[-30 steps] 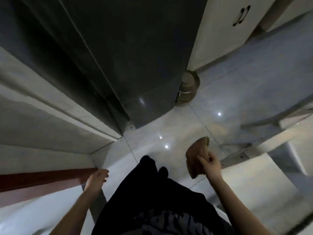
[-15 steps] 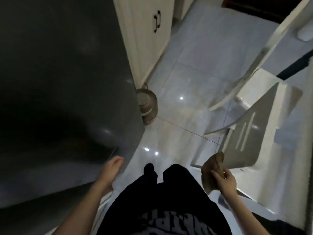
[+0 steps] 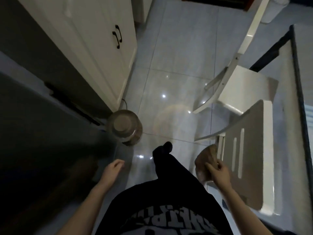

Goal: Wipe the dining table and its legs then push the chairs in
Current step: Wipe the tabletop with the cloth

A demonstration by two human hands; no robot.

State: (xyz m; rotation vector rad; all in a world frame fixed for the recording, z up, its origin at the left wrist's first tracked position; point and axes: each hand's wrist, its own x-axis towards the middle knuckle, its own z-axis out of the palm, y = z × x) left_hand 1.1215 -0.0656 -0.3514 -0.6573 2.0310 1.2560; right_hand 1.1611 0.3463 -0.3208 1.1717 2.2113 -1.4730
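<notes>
A brown cloth (image 3: 205,161) is bunched in the right hand (image 3: 217,170), whose fingers are curled around it, held low just beside the slotted backrest of a white chair (image 3: 243,150). Beyond that chair the dining table (image 3: 286,92) runs up the right side of the view, its dark edge showing. The left hand (image 3: 113,169) hangs empty with its fingers loosely bent, close to a dark panel on the left. A round metal pot (image 3: 124,127) stands on the glossy tiled floor (image 3: 176,65) at the corner of a white cabinet (image 3: 94,48) with black handles
</notes>
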